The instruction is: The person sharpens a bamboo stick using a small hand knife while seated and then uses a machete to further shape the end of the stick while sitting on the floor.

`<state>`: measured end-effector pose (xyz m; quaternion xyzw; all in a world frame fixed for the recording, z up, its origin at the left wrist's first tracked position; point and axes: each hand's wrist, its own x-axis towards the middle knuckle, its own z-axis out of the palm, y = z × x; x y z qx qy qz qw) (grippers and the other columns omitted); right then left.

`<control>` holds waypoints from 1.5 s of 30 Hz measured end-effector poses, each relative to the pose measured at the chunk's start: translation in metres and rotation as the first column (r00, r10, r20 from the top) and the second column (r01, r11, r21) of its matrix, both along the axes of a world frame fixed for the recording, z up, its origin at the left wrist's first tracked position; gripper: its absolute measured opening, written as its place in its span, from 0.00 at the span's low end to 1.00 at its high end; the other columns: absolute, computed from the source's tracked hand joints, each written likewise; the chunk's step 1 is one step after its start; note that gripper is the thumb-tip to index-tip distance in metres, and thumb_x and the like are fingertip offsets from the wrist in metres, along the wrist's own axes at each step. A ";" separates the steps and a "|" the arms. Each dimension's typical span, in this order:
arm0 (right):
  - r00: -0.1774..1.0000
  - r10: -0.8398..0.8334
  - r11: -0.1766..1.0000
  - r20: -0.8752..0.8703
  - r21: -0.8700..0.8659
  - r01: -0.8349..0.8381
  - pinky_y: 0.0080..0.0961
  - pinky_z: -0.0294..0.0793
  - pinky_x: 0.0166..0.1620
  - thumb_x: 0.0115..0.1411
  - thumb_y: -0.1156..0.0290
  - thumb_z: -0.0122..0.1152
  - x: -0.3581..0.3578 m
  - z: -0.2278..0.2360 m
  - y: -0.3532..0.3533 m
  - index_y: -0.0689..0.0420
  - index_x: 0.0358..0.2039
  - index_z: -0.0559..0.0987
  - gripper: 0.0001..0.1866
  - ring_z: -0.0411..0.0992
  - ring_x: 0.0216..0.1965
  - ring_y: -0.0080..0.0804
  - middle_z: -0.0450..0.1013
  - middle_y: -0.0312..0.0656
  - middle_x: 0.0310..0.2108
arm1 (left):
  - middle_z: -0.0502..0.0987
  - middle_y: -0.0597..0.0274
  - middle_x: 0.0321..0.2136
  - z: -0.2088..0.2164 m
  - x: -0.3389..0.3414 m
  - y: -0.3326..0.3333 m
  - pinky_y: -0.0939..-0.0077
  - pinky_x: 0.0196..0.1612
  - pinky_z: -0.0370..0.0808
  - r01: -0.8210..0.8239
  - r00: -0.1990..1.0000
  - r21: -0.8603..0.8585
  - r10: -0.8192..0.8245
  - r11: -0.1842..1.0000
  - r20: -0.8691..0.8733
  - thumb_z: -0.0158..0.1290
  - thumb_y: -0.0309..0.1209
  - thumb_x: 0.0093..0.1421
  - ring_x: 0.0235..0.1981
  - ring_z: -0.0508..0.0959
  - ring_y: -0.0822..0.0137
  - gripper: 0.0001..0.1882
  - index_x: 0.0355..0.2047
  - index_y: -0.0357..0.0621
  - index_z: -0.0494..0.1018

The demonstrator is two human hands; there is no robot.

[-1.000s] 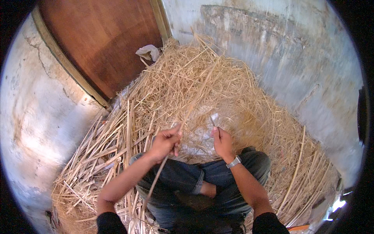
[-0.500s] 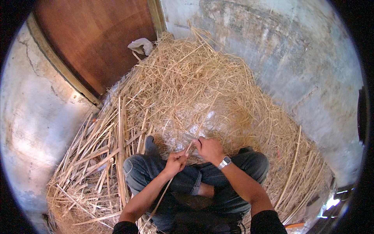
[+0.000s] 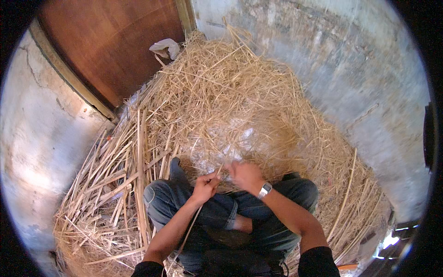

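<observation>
Plainly, left hand (image 3: 206,187) pinching thin strip (image 3: 191,226) hanging below, right hand (image 3: 246,176) blurred, grip unclear

Near the centre of the frame, the right hand (image 3: 246,176) is smeared by motion, so its fingertips and whatever they may grip cannot be made out. The upper end of the thin plant strip (image 3: 191,225) in the left hand (image 3: 206,186) fades into that blur; its lower end is lost among straw at the bottom edge. That edge also crops both black sleeves (image 3: 318,262) and an orange object (image 3: 347,267) at lower right. The brown door (image 3: 110,46) runs out of the top. At far left, a reddish speck (image 3: 108,138) is too tiny to identify.
</observation>
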<state>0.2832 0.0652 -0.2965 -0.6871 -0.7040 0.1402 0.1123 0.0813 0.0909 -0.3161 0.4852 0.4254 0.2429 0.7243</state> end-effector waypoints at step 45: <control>0.836 -0.152 0.932 -0.528 0.205 0.299 0.50 0.68 0.32 0.71 0.56 0.45 0.037 0.014 0.009 0.64 0.29 0.76 0.24 0.72 0.26 0.60 0.72 0.59 0.22 | 0.66 0.67 0.17 0.013 -0.032 -0.025 0.80 0.16 0.65 0.196 0.969 -0.111 -0.175 0.974 0.173 0.46 0.34 0.71 0.14 0.67 0.74 0.24 0.66 0.44 0.62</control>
